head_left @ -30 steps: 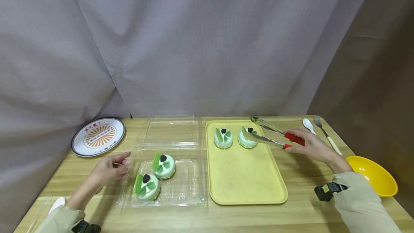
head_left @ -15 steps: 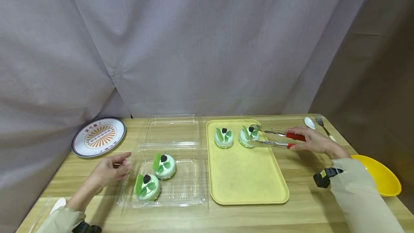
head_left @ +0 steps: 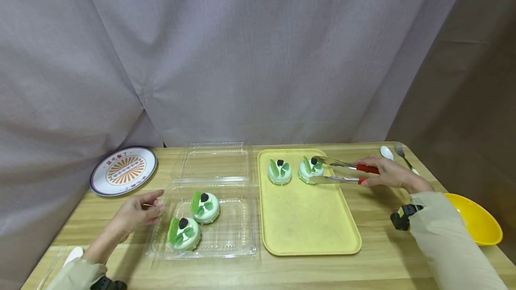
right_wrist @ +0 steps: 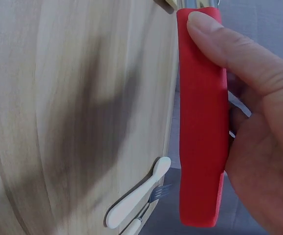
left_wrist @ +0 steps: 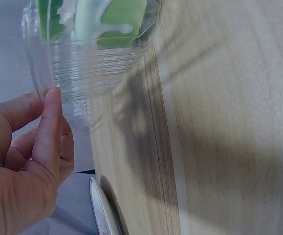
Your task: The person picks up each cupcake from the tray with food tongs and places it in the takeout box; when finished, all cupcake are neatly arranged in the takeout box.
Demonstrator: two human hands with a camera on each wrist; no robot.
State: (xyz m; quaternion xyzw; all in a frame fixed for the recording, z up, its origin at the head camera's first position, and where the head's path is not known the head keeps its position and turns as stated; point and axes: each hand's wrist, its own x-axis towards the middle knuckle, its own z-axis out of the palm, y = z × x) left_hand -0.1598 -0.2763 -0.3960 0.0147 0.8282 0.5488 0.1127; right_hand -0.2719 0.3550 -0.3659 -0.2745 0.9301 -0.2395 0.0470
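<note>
My right hand [head_left: 389, 174] holds metal tongs with red grips [right_wrist: 202, 117], thumb along one grip. The tongs' arms [head_left: 338, 179] reach over the yellow tray [head_left: 308, 223] and stand on either side of a pale green cake [head_left: 308, 175] topped with a blackberry and leaves. A matching cake [head_left: 279, 176] sits to its left on the tray. My left hand [head_left: 135, 214] pinches the left rim of a clear plastic clamshell box [left_wrist: 90, 73] between thumb and fingers. Inside that box are two more green cakes, one farther back [head_left: 207, 211] and one nearer [head_left: 185, 238]. Its lid [head_left: 213, 162] lies folded back.
A patterned plate [head_left: 139, 182] lies at the back left. To the right are a white spoon [head_left: 386, 152], a fork [head_left: 405, 158] and a yellow bowl [head_left: 479, 218]. Another white utensil [head_left: 74, 254] is by the left sleeve. Grey cloth [head_left: 258, 57] hangs behind the table.
The tongs, at first angled over the right tray cake, have come down to both sides of it and drawn closer together. My left hand keeps its pinch on the box rim.
</note>
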